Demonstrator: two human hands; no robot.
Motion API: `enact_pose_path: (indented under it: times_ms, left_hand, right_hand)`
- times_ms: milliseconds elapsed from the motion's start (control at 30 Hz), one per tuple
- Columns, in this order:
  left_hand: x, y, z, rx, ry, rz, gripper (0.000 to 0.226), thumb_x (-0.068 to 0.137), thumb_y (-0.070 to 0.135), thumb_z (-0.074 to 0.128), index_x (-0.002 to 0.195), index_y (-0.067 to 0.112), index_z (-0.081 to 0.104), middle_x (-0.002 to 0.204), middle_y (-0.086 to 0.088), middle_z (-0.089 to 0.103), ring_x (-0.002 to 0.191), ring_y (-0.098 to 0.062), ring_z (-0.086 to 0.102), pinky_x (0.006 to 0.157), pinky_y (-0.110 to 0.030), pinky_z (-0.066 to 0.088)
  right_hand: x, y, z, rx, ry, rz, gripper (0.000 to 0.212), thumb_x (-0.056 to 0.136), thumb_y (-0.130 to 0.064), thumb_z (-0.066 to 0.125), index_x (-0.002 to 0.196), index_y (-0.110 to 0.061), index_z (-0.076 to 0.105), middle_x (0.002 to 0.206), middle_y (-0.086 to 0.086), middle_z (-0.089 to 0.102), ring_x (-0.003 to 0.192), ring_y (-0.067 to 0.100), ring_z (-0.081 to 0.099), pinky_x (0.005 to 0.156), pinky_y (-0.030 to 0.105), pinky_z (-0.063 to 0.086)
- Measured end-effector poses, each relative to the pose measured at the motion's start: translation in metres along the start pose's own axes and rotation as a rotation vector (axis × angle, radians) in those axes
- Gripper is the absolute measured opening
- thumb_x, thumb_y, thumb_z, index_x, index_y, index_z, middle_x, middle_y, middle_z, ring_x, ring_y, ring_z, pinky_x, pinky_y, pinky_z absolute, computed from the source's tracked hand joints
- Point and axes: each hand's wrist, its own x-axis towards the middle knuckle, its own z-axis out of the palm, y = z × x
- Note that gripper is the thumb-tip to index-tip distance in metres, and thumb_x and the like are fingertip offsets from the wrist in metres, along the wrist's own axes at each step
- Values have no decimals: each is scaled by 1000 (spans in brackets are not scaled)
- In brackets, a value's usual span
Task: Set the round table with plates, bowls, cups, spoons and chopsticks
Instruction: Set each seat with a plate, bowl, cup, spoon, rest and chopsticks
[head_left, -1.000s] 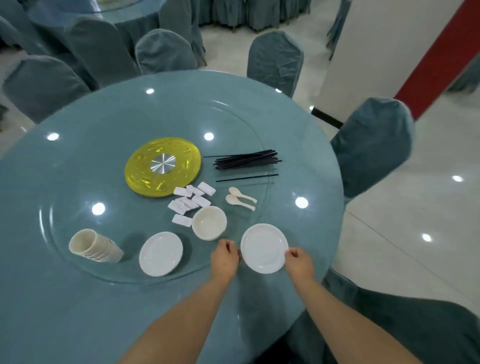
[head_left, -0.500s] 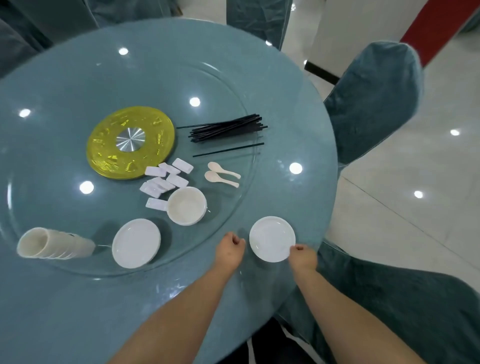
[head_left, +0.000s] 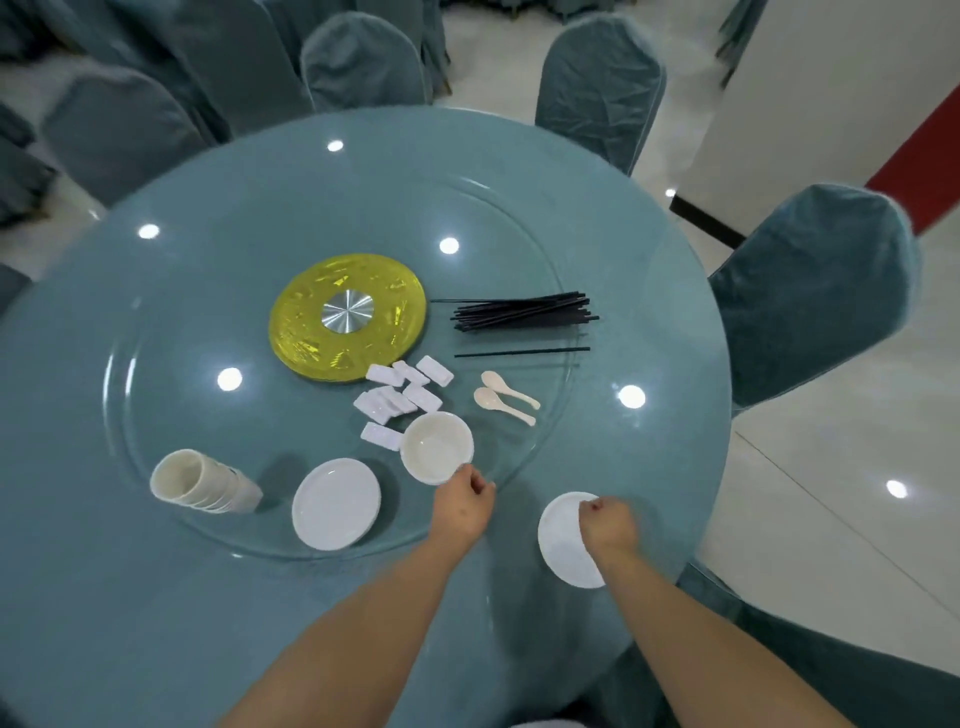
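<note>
A white plate (head_left: 563, 540) lies near the worktop's (head_left: 130, 597) near right edge, half covered by the right hand (head_left: 605, 525).

That hand's curled fingers rest on the plate's far rim; whether they pinch it cannot be told. The left hand (head_left: 464, 506), loosely curled and holding nothing, touches the rim of the bowl (head_left: 437, 447) at the glass turntable's (head_left: 171, 332) near edge. A second plate (head_left: 336, 503), stacked cups (head_left: 200, 482), spoons (head_left: 506, 397) and chopsticks (head_left: 524, 314) lie on the turntable. A bare band of worktop rings it; covered chairs (head_left: 810, 291) crowd the rim.
</note>
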Motion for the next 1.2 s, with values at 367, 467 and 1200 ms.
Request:
enact_pose_path:
  times_ms: [367,467,1200]
  left_hand:
    - [50,-40,-88,-26,209,-132,20,90,17,56,106,6,60,103,-13,65,100,-33,59,82,-32,42]
    - [56,-46,-90,-26,129,-128,23,88,14,54,108,4,62,104,-15,66,102,-34,60,86,-35,46]
    - [52,-40,-100,-161,209,-112,17,91,22,57,98,13,69,91,0,69,85,-20,59,73,-24,40]
  right_hand:
    - [-25,-124,82,-24,-185,-324,19,90,-8,50,86,-2,68,84,14,66,81,22,57,78,33,49]
    - [-30,-131,94,-32,-220,-371,18,88,-7,49,83,-13,66,79,4,64,83,26,57,70,28,41]
    - [-40,-142,99,1,-75,-220,33,83,-6,45,52,-14,40,53,0,38,63,23,33,46,26,25]
